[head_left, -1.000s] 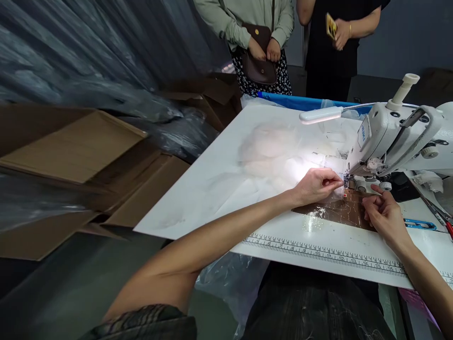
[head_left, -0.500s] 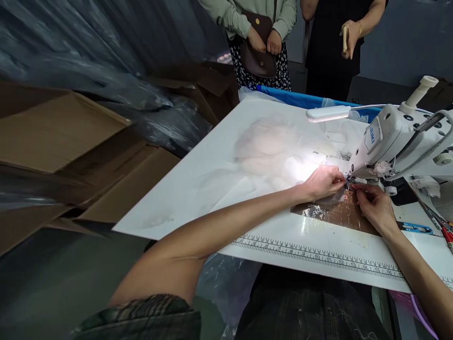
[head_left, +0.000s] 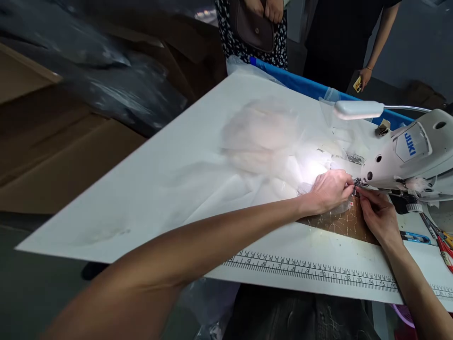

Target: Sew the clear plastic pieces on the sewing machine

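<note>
Sheer white fabric [head_left: 260, 134] lies bunched and spread over the white table, running up to the sewing machine [head_left: 424, 146]. My left hand [head_left: 331, 191] pinches the fabric just left of the presser foot [head_left: 355, 189], its fingers closed. From the other side, my right hand [head_left: 382, 215] brings thumb and forefinger together close to the foot; what lies between these fingertips is too small to make out. Under both hands is a brown plate [head_left: 334, 224] strewn with loose thread ends. A bright light falls on the fabric beside my left hand.
A lamp [head_left: 359, 109] on a bendy stalk hangs over the table. Blue thread snips [head_left: 415, 237] and red-handled scissors [head_left: 444, 250] lie at the right. A printed ruler [head_left: 307, 271] follows the front edge. Cardboard boxes [head_left: 71, 165] stand left; two people stand behind the table.
My view has tipped downward and come nearer the table. Both hands stay by the presser foot. The person at the back right has lowered the hand with the phone.
</note>
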A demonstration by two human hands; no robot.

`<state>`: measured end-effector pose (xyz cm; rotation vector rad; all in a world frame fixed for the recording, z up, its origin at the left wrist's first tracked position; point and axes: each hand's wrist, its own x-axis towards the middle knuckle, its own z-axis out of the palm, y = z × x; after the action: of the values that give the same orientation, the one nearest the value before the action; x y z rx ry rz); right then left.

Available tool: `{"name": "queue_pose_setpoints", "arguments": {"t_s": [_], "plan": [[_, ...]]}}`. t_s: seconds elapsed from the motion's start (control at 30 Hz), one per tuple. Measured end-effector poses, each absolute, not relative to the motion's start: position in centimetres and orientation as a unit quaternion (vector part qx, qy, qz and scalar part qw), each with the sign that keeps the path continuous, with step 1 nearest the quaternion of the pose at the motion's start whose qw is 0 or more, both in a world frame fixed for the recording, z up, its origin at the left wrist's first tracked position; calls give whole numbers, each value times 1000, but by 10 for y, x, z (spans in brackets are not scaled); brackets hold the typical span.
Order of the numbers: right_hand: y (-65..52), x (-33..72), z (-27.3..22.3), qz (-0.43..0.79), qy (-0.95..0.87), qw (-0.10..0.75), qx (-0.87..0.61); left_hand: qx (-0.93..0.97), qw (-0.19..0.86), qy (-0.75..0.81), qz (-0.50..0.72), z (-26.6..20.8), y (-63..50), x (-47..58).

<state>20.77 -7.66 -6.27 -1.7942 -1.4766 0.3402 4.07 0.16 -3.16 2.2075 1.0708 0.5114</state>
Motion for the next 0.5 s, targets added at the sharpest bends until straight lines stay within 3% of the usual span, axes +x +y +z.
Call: {"name": "queue_pose_setpoints", "arguments": {"t_s": [0.5], "plan": [[-78, 206, -58, 98, -619, 358, -692, 861, 289, 385, 166, -32, 4, 37]]}}
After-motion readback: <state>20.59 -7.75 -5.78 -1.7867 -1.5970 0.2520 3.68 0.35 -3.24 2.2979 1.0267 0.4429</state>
